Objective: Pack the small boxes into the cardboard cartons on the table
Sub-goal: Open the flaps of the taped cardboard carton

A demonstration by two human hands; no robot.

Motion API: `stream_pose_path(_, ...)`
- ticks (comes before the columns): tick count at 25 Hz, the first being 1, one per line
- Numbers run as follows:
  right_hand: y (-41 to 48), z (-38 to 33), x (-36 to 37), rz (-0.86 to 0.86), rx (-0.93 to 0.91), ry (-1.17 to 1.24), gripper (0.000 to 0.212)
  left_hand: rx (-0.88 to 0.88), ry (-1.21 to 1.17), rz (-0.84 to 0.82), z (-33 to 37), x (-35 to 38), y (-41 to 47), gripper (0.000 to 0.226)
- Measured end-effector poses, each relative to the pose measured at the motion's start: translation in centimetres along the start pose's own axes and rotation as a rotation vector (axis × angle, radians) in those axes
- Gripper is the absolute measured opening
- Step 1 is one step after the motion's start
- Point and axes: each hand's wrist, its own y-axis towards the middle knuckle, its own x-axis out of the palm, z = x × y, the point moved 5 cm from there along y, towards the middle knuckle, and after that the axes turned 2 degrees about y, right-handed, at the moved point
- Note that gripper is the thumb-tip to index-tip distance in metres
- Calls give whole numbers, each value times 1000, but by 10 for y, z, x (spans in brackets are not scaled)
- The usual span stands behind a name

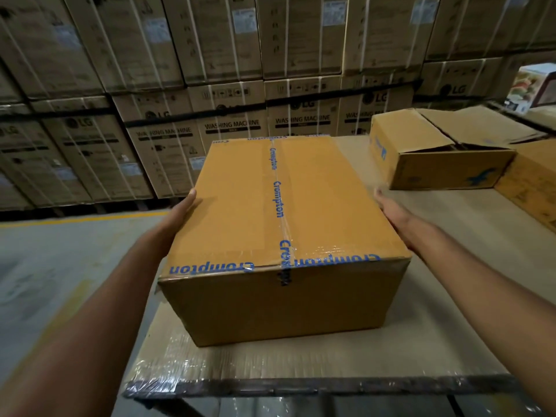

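Note:
A large brown carton (pixel 264 221), sealed with clear tape printed in blue "Crompton", stands on the table (pixel 331 359) in the middle of the view. My left hand (pixel 180 212) presses flat against its left side, thumb on the top edge. On the right side lies my right hand (pixel 391 212), its fingers straight along the carton's wall. A second, smaller carton (pixel 436 164) with open flaps sits at the back right of the table. No small boxes are visible.
A third brown carton (pixel 532 182) stands at the right edge of the table. Behind the table rise stacked washing machine cartons (pixel 231 109). The concrete floor (pixel 60 266) with a yellow line lies to the left. The table's near edge is wrapped in plastic film.

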Motion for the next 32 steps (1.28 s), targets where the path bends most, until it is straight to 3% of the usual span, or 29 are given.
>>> stream_pose_path(2,-10,38,-16,15,-28,84,67,-56,30,-99,-7,-2,-6,70)
stream_pose_path(3,-16,56,-18,47,-11,144,55,-82,70,-106,-7,-2,-5,65)
stream_pose_path(5,-24,84,-17,122,-6,194,65,-54,186,26,3,4,-4,56)
stream_pose_path(6,-20,94,-12,61,-23,191,62,-11,262,117,9,7,-4,55)
stream_pose_path(8,-25,96,1,15,-28,288,55,90,475,272,16,8,1,59)
stream_pose_path(10,-14,92,-9,95,-66,348,62,175,758,327,22,7,-1,64)
stream_pose_path(13,-9,84,-6,74,-72,311,79,441,1145,173,34,46,-27,74)
stream_pose_path(15,-14,81,-3,83,-94,334,85,564,1209,-39,35,107,-62,84)
stream_pose_path(16,-16,82,-2,59,-95,318,77,615,1222,-145,34,145,-82,88)
stream_pose_path(18,-28,76,12,-36,-129,339,35,745,1282,-278,31,215,-117,93)
stream_pose_path(21,-31,76,17,28,-83,337,40,1058,1464,-188,32,286,-149,94)
stream_pose_path(24,-30,93,7,16,114,299,33,1217,1505,-68,42,307,-151,83)
stream_pose_path(26,-22,111,-7,22,160,246,42,1271,1429,-65,49,301,-151,71)
stream_pose_path(30,-37,117,8,-4,109,420,27,1318,1285,14,68,281,-156,58)
stream_pose_path(32,-34,116,11,-37,81,552,29,1334,1227,64,78,272,-161,57)
